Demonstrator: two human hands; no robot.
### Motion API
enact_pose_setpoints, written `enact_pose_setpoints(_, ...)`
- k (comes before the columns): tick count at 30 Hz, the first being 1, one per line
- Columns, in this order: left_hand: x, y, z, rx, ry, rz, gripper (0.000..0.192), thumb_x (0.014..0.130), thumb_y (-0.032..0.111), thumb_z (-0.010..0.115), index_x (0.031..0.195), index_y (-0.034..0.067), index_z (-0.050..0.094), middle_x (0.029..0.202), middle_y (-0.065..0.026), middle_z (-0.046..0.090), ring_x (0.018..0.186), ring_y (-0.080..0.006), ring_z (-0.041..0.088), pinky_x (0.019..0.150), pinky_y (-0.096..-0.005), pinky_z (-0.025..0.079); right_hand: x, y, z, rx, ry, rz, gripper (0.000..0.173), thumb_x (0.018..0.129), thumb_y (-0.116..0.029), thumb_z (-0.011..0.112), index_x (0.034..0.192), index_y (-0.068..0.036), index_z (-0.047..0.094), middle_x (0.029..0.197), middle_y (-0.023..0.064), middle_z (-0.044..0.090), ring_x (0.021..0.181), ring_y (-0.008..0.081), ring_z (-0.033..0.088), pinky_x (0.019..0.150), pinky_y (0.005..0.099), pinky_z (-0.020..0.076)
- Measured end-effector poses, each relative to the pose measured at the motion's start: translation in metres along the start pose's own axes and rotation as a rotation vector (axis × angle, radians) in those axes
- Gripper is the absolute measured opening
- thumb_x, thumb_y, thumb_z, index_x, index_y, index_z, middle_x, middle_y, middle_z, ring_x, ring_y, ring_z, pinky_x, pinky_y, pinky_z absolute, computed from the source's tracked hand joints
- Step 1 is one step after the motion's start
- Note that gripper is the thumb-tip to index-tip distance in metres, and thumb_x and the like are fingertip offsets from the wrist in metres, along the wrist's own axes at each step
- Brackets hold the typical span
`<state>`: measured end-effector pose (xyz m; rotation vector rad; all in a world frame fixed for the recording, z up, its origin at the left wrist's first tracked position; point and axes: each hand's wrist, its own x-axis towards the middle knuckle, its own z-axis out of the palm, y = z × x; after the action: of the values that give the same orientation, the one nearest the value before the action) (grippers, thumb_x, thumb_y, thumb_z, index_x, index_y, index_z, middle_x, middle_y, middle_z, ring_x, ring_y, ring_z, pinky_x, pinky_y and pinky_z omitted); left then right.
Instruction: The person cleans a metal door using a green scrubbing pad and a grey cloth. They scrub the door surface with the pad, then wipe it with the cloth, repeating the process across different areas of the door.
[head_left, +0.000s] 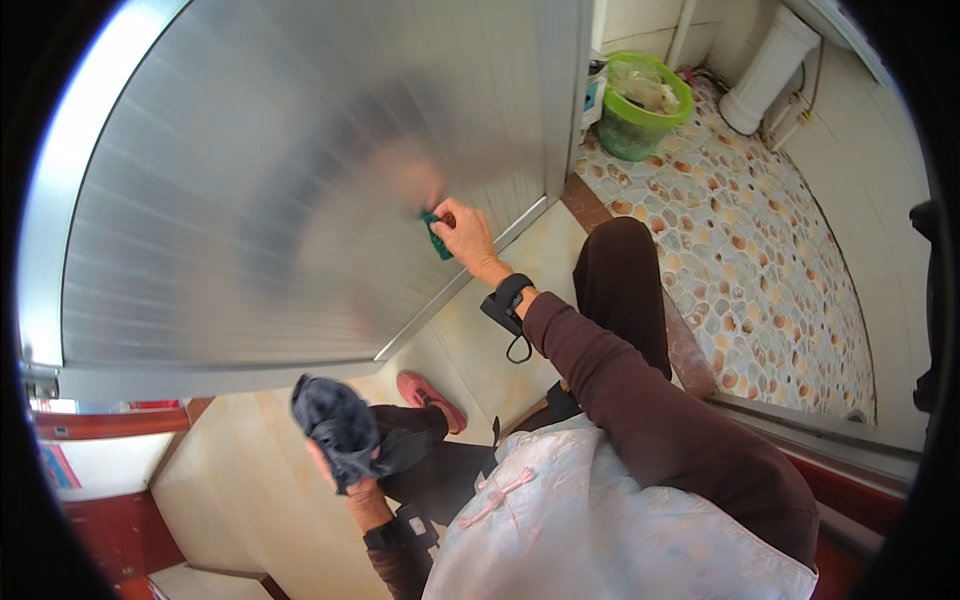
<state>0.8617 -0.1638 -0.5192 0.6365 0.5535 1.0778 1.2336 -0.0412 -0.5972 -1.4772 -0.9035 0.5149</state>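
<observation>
My right hand (466, 232) pinches a small dark green scouring pad (437, 236) against the lower part of a ribbed silvery door panel (247, 187). The panel shows a blurred reflection around that spot. Lower down on the left, my left hand (360, 491) holds a bunched dark grey cloth (336, 424) that hides most of the fingers. This cloth hangs over the tiled floor, apart from the door's bottom edge.
A bright green bucket (641, 135) with plastic bags inside stands past the door's edge, on pebble-patterned tiles (735, 262). Behind it a white pipe (769, 71) meets the floor. Red-and-white furniture (112, 457) is at lower left. My foot in a red shoe (429, 399) rests below the door.
</observation>
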Motion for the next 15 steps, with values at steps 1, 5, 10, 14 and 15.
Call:
enact_pose_setpoints(1,0.005,0.008,0.005,-0.018,0.002,0.064,0.071,0.096,0.060,0.040,0.147,0.010,0.038,0.145,-0.0138,0.048,0.115,-0.0336,0.058,0.055,-0.0378,0.057,0.002,0.005,-0.004,0.005,0.022,0.062,0.016,0.081,-0.014,0.069,0.090,-0.003,0.063,0.078,0.0132,0.068,0.072,0.0276,0.065,0.068,0.0369,0.0503)
enact_pose_setpoints(5,0.028,0.034,0.014,-0.092,-0.095,0.258,0.064,0.096,0.060,0.045,0.134,0.008,0.049,0.126,-0.0130,0.059,0.091,-0.0246,0.060,0.056,-0.0347,0.051,0.008,0.033,-0.032,0.045,0.226,0.059,0.019,0.085,-0.016,0.067,0.098,-0.004,0.060,0.079,0.0069,0.065,0.069,0.0166,0.062,0.064,0.0317,0.0501)
enact_pose_setpoints(10,0.049,0.041,0.002,0.033,0.386,0.367,0.057,0.095,0.050,0.054,0.129,0.004,0.053,0.117,-0.0126,0.062,0.099,-0.0254,0.060,0.080,-0.0376,0.053,0.033,0.055,-0.072,0.200,0.374,0.225,0.022,0.089,-0.018,0.065,0.106,-0.007,0.057,0.080,0.0023,0.062,0.071,0.0131,0.060,0.060,0.0288,0.0489)
enact_pose_setpoints(14,0.051,0.068,-0.035,0.104,0.278,0.340,0.053,0.093,0.041,0.056,0.130,0.003,0.054,0.123,-0.0133,0.061,0.104,-0.0286,0.059,0.092,-0.0450,0.051,0.040,0.063,-0.081,0.200,0.377,0.156,0.020,0.089,-0.015,0.064,0.107,-0.008,0.058,0.083,0.0027,0.063,0.074,0.0136,0.060,0.065,0.0297,0.0499)
enact_pose_setpoints(15,0.052,0.074,-0.045,0.107,0.180,0.333,0.052,0.093,0.037,0.057,0.130,0.002,0.054,0.125,-0.0137,0.060,0.106,-0.0296,0.059,0.096,-0.0469,0.050,0.038,0.066,-0.080,0.200,0.372,0.172,0.020,0.090,-0.015,0.063,0.107,-0.008,0.058,0.084,0.0030,0.063,0.075,0.0138,0.060,0.066,0.0299,0.0500)
